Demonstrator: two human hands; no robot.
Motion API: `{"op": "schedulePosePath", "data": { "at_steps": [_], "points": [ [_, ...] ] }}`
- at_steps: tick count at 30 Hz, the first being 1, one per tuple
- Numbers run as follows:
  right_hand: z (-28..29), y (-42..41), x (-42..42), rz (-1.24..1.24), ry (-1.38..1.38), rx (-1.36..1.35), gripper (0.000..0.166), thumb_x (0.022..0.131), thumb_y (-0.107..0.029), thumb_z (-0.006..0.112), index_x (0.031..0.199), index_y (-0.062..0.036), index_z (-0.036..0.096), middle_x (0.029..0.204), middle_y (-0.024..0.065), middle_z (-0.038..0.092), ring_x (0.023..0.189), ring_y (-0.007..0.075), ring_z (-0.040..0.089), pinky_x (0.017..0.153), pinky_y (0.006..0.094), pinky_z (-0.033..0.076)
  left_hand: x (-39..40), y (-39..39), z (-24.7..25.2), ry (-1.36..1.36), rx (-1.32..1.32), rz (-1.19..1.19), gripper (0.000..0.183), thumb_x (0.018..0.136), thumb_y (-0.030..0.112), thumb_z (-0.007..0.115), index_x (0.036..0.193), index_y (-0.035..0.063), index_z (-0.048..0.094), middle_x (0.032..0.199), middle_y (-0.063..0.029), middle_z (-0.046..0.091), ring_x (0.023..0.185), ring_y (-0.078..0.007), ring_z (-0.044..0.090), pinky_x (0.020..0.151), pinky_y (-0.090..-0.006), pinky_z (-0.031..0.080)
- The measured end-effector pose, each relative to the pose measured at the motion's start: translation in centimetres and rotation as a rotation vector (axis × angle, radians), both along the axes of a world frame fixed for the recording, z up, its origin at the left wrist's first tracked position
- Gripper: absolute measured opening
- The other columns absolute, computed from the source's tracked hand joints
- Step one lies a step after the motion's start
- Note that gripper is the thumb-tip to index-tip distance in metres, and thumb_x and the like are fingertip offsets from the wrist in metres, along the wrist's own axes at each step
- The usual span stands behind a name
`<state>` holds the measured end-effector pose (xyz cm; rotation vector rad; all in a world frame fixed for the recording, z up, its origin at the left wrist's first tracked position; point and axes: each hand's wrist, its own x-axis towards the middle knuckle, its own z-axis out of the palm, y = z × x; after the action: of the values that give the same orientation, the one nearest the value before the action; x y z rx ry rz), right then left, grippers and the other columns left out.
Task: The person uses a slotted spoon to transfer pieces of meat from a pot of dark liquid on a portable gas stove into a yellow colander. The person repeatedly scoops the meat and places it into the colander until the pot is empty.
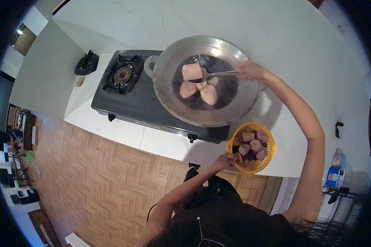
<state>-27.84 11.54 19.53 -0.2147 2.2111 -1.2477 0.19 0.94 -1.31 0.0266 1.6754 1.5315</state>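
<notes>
A large metal wok [170, 105] sits on the right side of a black two-burner gas stove [136, 108]. My right hand [250, 70] is closed on the handle of a metal spoon or ladle [224, 73] over the wok. At its head is a thick pale piece of food [191, 71], perhaps meat; more rounded pale pieces [208, 94] lie in the dark liquid below. My left hand [224, 162] grips the rim of a yellow perforated plastic basket [254, 169] by the counter's front edge. Several pinkish pieces [256, 145] lie in the basket.
The bare left burner [122, 75] has a black pan support. Beyond the stove's left end are a black plastic bag [87, 62] and a small cup [79, 81]. The white tiled counter [126, 131] ends above a wooden-patterned floor [111, 166]. Packaged items [335, 176] stand at the far right.
</notes>
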Motion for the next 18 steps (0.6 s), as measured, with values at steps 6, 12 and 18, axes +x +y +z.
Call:
{"op": "schedulePosePath", "data": {
  "at_steps": [6,12,18],
  "points": [
    [0.3,2.9,4.2,0.001,0.022,0.076,0.022,0.076,-0.022,0.044,0.065,-0.0047,0.053,0.046,-0.0048,0.035,0.038,0.0032,0.028,0.034,0.0181,0.021,0.1,-0.1,0.8,-0.057,0.063,0.079,0.049,0.074,0.034,0.051,0.105,0.0008,0.033,0.080,-0.0125,0.056,0.065,-0.0208,0.058,0.052,-0.0269,0.045],
    [1.1,5.6,7.6,0.037,0.037,0.064,0.022,0.076,-0.021,0.045,0.065,-0.0041,0.054,0.047,-0.0030,0.038,0.039,0.0052,0.032,0.036,0.0196,0.026,0.0,-0.6,1.4,0.177,-0.141,0.041,0.058,0.070,0.036,0.055,0.111,0.0035,0.030,0.087,-0.0158,0.055,0.072,-0.0245,0.057,0.065,-0.0343,0.044],
    [0.1,6.0,10.0,0.079,0.304,0.201,0.021,0.076,-0.019,0.045,0.064,-0.0022,0.050,0.053,0.0002,0.045,0.045,0.0065,0.040,0.042,0.0211,0.034,0.7,-0.3,0.8,0.355,-0.109,0.185,0.061,0.068,0.037,0.057,0.113,0.0074,0.030,0.092,-0.0158,0.054,0.086,-0.0283,0.052,0.072,-0.0352,0.041]
  ]
}}
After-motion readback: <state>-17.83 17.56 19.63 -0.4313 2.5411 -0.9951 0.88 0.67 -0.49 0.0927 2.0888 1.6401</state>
